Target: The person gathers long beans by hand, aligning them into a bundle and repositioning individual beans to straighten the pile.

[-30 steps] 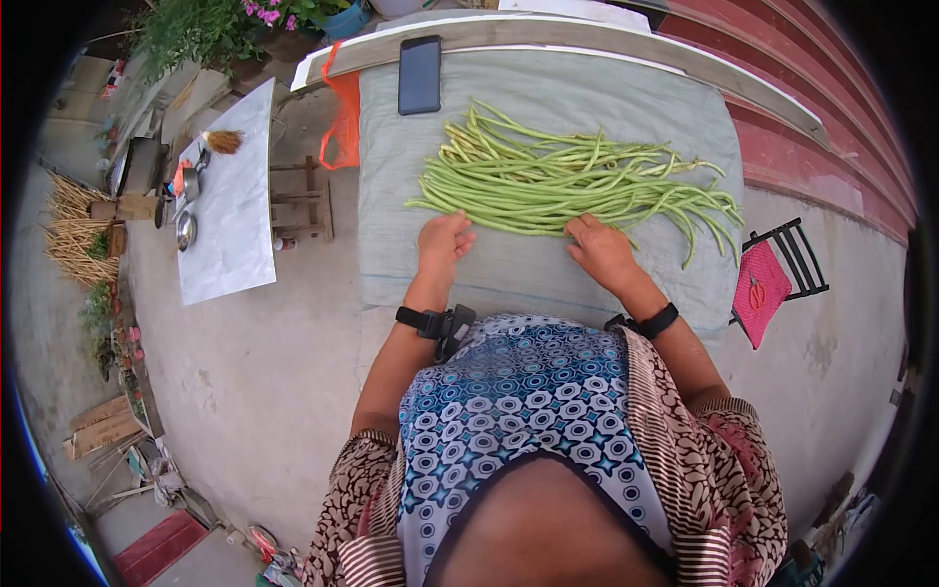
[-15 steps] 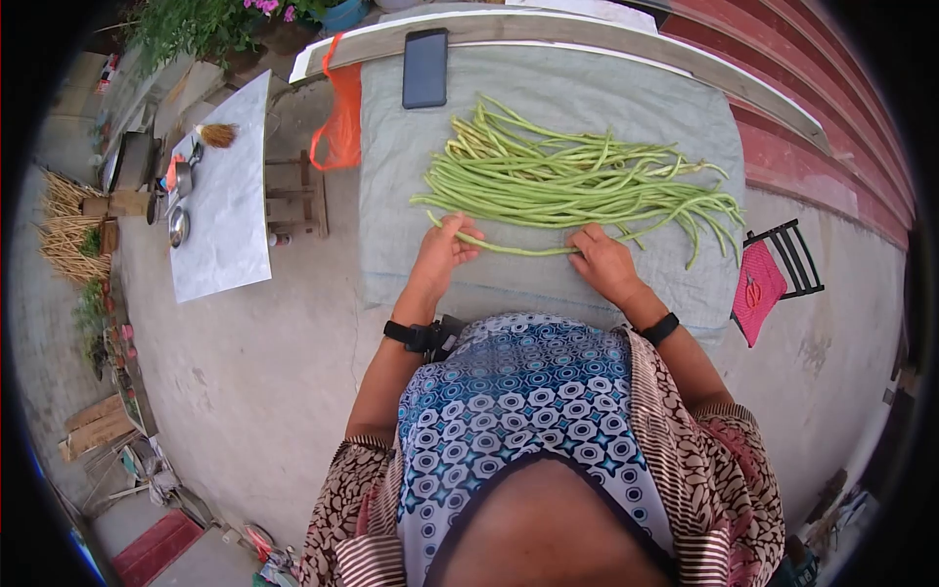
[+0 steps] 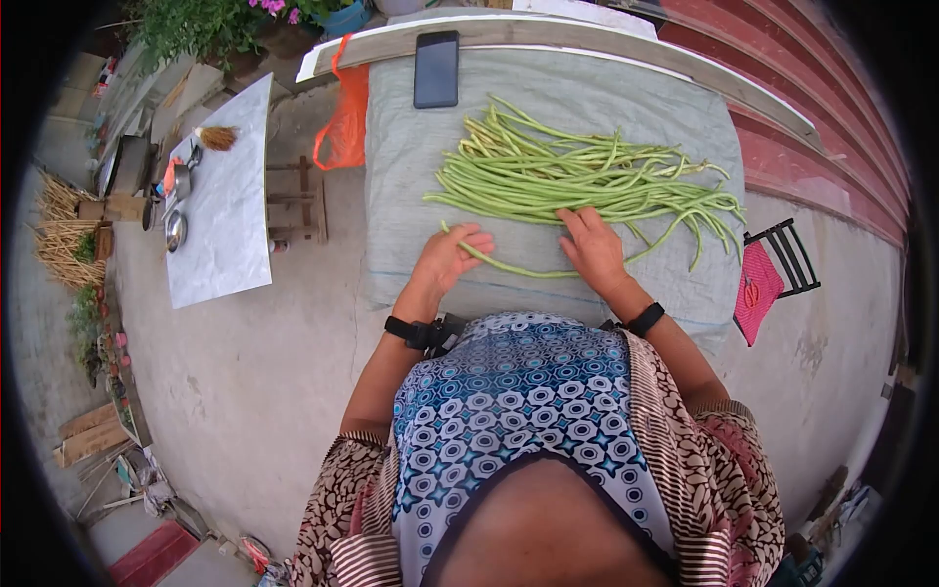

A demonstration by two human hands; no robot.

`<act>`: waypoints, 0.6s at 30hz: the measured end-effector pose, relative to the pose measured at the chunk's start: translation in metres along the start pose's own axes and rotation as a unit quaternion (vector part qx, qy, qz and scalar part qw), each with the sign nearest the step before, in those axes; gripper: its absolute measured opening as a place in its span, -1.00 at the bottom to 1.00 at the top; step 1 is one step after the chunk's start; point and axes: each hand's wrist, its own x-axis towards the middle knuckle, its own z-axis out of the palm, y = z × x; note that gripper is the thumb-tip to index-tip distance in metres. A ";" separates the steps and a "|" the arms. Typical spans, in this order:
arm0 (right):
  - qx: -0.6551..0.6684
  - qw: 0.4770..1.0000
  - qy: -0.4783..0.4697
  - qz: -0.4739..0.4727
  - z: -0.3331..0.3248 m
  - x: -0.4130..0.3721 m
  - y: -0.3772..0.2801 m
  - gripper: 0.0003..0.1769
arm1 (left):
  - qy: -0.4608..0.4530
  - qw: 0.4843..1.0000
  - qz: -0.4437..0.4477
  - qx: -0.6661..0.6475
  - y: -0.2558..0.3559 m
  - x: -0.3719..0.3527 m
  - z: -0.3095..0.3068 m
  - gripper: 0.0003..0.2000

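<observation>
A pile of long green beans (image 3: 548, 186) lies sideways on the cloth-covered table. My left hand (image 3: 452, 256) holds one separate long bean (image 3: 518, 270) near its left end, between thumb and fingers. That bean runs right along the cloth and passes beneath my right hand (image 3: 593, 249). My right hand's fingers stretch forward to the near edge of the pile, touching the beans there. Its palm side is hidden from view.
A phone (image 3: 436, 70) lies at the table's back left, beside an orange plastic bag (image 3: 342, 127). A wooden board (image 3: 587, 35) runs along the back edge. Leftward stands a white-topped table (image 3: 225, 215) with a brush and metal bowls; a folding stool (image 3: 768, 274) stands right.
Both hands have drawn slightly nearer my body with the single bean. My right hand has let go of its hold on it and reached its fingers forward to the pile.
</observation>
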 end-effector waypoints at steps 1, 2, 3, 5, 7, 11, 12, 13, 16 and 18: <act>-0.017 1.000 0.012 -0.003 0.003 0.002 -0.002 -0.62 | -0.013 1.000 -0.008 0.003 0.001 0.000 -0.001 -0.55; -0.047 0.999 0.010 -0.007 0.004 0.004 -0.003 -0.63 | -0.026 1.000 -0.015 0.006 0.003 0.000 -0.001 -0.56; -0.076 0.997 0.006 -0.010 0.003 0.007 -0.008 -0.64 | -0.039 0.999 -0.022 0.008 0.005 -0.001 -0.001 -0.57; -0.104 0.994 0.013 -0.026 0.002 0.012 -0.011 -0.67 | -0.056 0.998 -0.023 0.000 0.007 0.000 -0.002 -0.57; -0.100 0.993 0.036 -0.051 0.003 0.016 -0.011 -0.71 | -0.070 0.997 -0.026 -0.005 0.009 0.004 -0.004 -0.57; -0.100 0.993 0.040 -0.058 0.009 0.016 -0.012 -0.76 | -0.089 0.996 -0.028 -0.007 0.012 0.012 -0.003 -0.56; -0.116 0.991 0.037 -0.060 0.013 0.016 -0.011 -0.77 | -0.093 0.995 -0.028 -0.006 0.013 0.013 -0.003 -0.56; -0.131 0.989 0.035 -0.062 0.017 0.016 -0.009 -0.79 | -0.097 0.995 -0.028 -0.005 0.014 0.014 -0.003 -0.56; -0.142 0.988 0.025 -0.050 0.019 0.016 -0.010 -0.79 | -0.108 0.994 -0.031 -0.006 0.016 0.017 -0.002 -0.56; -0.122 0.991 0.023 -0.044 0.012 0.017 -0.012 -0.80 | -0.108 0.993 -0.039 -0.011 0.015 0.017 -0.003 -0.56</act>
